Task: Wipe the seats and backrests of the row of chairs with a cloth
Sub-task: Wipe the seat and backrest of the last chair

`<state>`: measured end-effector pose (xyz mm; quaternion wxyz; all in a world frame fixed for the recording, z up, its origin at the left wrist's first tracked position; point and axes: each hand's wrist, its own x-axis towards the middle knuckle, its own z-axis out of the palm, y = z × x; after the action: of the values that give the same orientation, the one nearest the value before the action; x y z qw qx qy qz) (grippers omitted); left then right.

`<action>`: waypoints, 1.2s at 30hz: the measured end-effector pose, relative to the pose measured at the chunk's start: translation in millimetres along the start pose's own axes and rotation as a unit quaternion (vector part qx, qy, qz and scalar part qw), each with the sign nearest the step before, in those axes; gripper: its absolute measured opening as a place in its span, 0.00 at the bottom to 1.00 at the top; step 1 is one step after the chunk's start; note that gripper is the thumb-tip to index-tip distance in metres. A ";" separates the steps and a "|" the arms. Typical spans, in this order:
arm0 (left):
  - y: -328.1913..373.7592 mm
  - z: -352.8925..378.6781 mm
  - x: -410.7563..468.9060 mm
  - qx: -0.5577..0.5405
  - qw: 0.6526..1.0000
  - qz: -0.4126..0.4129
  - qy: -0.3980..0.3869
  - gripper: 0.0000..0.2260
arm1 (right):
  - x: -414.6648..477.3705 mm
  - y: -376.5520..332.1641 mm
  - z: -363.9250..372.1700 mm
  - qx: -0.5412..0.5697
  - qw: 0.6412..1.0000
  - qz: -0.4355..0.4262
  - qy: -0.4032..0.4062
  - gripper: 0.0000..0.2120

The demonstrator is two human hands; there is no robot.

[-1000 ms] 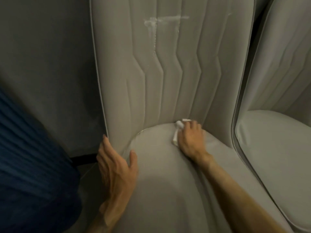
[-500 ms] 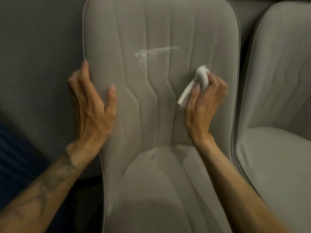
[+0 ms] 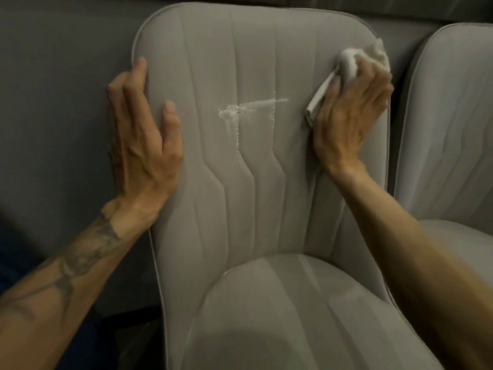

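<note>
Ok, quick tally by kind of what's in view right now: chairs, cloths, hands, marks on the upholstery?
Chairs: 2, the chair being wiped and the neighbouring chair on the right
Cloths: 1, the white cloth
Hands: 2, the left hand resting on the backrest's edge and the right hand holding the cloth
Marks: 1, a white smear mid-backrest
Total: 6

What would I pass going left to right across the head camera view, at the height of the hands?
In order: left hand at the edge of the backrest → white smear → right hand gripping the cloth → neighbouring chair.
</note>
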<state>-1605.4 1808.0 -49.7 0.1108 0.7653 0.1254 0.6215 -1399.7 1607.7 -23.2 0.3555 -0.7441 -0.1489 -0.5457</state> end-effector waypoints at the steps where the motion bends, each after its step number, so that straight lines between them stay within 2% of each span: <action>1: 0.5 -0.8 -0.2 -0.002 1.000 -0.002 -0.003 0.23 | -13.1 -0.4 -2.6 0.014 0.999 -0.034 -0.037 0.19; 3: 2.6 -2.1 -0.6 -0.004 1.000 -0.002 -0.006 0.23 | -20.1 14.9 -8.0 0.025 0.989 -0.115 -0.089 0.19; 4: 3.8 -2.6 -0.6 -0.006 1.000 -0.003 -0.006 0.23 | -9.8 23.3 -9.0 0.014 0.987 -0.135 -0.085 0.18; 7: 3.6 -1.6 -0.6 -0.015 1.000 -0.007 -0.004 0.22 | 17.7 24.5 0.5 -0.005 0.998 -0.068 -0.013 0.17; 9: 3.3 -0.9 -0.8 -0.023 1.000 -0.007 -0.004 0.22 | -0.9 6.1 4.0 0.002 0.999 -0.034 -0.004 0.18; 12: 3.7 -1.8 -0.3 -0.026 1.000 -0.006 -0.004 0.22 | -30.3 2.1 4.2 0.040 0.988 -0.118 -0.090 0.18; 14: 5.3 -1.8 -0.5 -0.027 1.000 -0.009 0.000 0.22 | -9.0 17.1 3.3 0.040 0.982 -0.167 -0.080 0.17; 17: 5.8 -1.4 -1.5 -0.027 1.000 -0.009 0.005 0.22 | 15.2 15.9 12.9 0.012 0.996 -0.089 0.004 0.20; 19: 6.1 -1.6 -1.7 -0.025 1.000 -0.009 0.006 0.22 | -5.3 -6.2 15.3 0.015 0.999 -0.045 0.007 0.20; 22: 8.2 -2.9 -2.1 -0.028 1.000 -0.013 -0.001 0.22 | -28.9 -14.2 12.7 0.061 0.990 -0.116 -0.051 0.18; 24: 10.1 -3.2 -2.2 -0.028 0.999 -0.016 -0.003 0.22 | -11.1 1.7 11.4 0.064 0.980 -0.178 -0.054 0.16; 25: 9.8 -3.4 -2.1 -0.027 1.000 -0.016 -0.003 0.22 | 2.1 6.7 14.1 0.061 0.981 -0.178 -0.040 0.16; 28: 10.9 -3.2 -2.1 -0.027 0.999 -0.017 0.001 0.22 | 9.2 -8.4 23.5 0.046 0.996 -0.070 0.011 0.18; 29: 11.0 -3.7 -2.1 -0.026 1.000 -0.017 0.003 0.22 | -1.8 -20.4 22.9 0.053 0.997 -0.058 0.003 0.18; 30: 10.9 -4.1 -2.0 -0.026 1.000 -0.016 0.003 0.21 | -17.4 -30.0 20.6 0.067 0.994 -0.082 -0.027 0.19; 32: 11.1 -4.2 -1.9 -0.029 0.999 -0.016 -0.001 0.21 | -40.7 -28.4 12.1 0.080 0.967 -0.216 -0.109 0.18; 33: 10.8 -4.3 -1.8 -0.029 0.999 -0.018 -0.002 0.21 | -39.9 -20.7 5.6 0.080 0.944 -0.290 -0.133 0.17; 34: 10.5 -3.9 -1.7 -0.030 0.999 -0.020 -0.004 0.21 | -27.7 -9.5 4.9 0.075 0.932 -0.328 -0.132 0.17; 35: 10.3 -3.5 -1.8 -0.033 0.999 -0.022 -0.006 0.21 | -9.8 2.1 8.1 0.058 0.939 -0.318 -0.117 0.17; 36: 10.0 -3.7 -1.7 -0.034 0.999 -0.023 -0.003 0.21 | 9.9 9.2 14.3 0.037 0.960 -0.263 -0.083 0.18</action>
<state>-1608.8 1798.0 -47.3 0.1512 0.7602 0.1217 0.6200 -1380.4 1609.5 -19.7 0.2128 -0.7076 -0.3885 -0.5505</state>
